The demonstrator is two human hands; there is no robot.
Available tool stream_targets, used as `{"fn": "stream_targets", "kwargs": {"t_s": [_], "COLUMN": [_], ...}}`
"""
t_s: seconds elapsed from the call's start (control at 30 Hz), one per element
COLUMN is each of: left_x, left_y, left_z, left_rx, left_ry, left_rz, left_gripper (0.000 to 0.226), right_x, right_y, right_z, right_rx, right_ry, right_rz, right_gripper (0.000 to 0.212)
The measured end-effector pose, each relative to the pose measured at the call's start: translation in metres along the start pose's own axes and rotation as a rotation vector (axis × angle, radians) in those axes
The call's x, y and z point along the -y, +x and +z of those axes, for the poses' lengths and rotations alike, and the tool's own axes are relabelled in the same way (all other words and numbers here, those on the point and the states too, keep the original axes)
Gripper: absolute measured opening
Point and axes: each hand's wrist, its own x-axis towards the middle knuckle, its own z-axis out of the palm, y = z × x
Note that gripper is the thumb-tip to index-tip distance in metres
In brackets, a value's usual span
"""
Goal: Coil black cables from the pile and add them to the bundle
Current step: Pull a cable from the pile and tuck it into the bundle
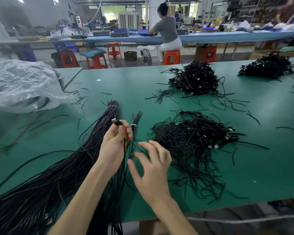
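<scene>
Centre frame, a worker's left hand (115, 143) pinches a single black cable (117, 122) just below its metal-tipped plug, the fingers (126, 131) curled round it and the plug pointing toward the upper left. The rest of the cable drops past the palm toward the lower edge. Just to the right, the right hand (153, 168) is blurred and holds nothing, its fingers (143, 144) spread close to a thin strand arcing between the two hands; whether they touch it cannot be told.

The loose pile (190, 138) lies on the green surface (126, 82) right of centre, near the right hand. The long tied bundle (75, 175) runs from the middle of the frame down to the lower left, with a thinner tied bundle (135, 126) just beside the left hand. Two more heaps (193, 78) sit well apart at the upper right.

By the look of it, one cable has been singled out and its coiling is only beginning, with no loop formed. The next move appears to call for the right hand to catch the hanging length and wind it back to the left hand's pinch, keeping it clear of the stray strands nearby
</scene>
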Motion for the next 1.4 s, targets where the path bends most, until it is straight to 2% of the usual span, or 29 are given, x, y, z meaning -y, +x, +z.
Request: {"fn": "stream_targets", "kwargs": {"t_s": [0.07,0.13,0.27,0.37,0.43,0.53,0.63,0.73,0.9,1.0,1.1,1.23,1.33,1.4], "left_x": [-0.004,-0.008,-0.018,-0.023,-0.025,-0.03,-0.039,-0.046,-0.039,-0.039,-0.043,-0.053,-0.058,-0.056], "left_y": [-0.004,-0.007,-0.008,-0.01,-0.012,-0.016,-0.016,-0.017,-0.029,-0.034,-0.041,-0.051,-0.054,-0.055], "left_z": [0.005,0.007,0.016,0.025,0.028,0.026,0.017,0.008,0.003,0.0,0.0,0.008,0.022,0.026], "left_rx": [-0.014,-0.056,-0.099,-0.055,-0.027,0.014,0.094,0.128,0.178,0.227,0.379,0.761,0.988,1.091], "left_ry": [0.145,0.234,0.041,-0.139,-0.149,-0.129,-0.168,-0.185,-0.061,-0.095,-0.126,0.133,0.361,0.511], "left_rz": [0.081,0.126,0.072,0.023,0.002,-0.011,-0.043,-0.116,-0.14,-0.133,-0.112,-0.081,-0.219,-0.311], "left_gripper": [0.02,0.02,0.015,0.016,0.021,0.024,0.022,0.024,0.04,0.036,0.029,0.027,0.03,0.03], "right_x": [0.004,0.006,0.007,0.007,0.006,0.006,0.004,-0.002,-0.009,-0.009,-0.01,-0.007,-0.004,-0.005], "right_y": [-0.005,-0.007,-0.007,-0.006,-0.005,-0.004,0.0,0.003,0.004,0.004,0.004,0.008,0.008,0.005], "right_z": [0.004,0.007,0.005,0.004,0.003,0.001,-0.004,-0.008,-0.008,-0.008,-0.009,-0.011,-0.012,-0.015], "right_rx": [0.076,0.113,0.172,0.218,0.211,0.231,0.285,0.179,0.125,0.124,0.115,0.094,0.119,0.13], "right_ry": [-0.103,-0.105,-0.068,-0.066,-0.032,0.074,0.352,0.601,0.691,0.685,0.72,0.751,0.815,0.847], "right_rz": [-0.119,-0.162,-0.157,-0.151,-0.126,-0.012,0.259,0.431,0.501,0.481,0.482,0.487,0.507,0.525], "right_gripper": [0.038,0.04,0.037,0.03,0.022,0.014,0.007,0.009,0.023,0.033,0.04,0.036,0.041,0.035]}}
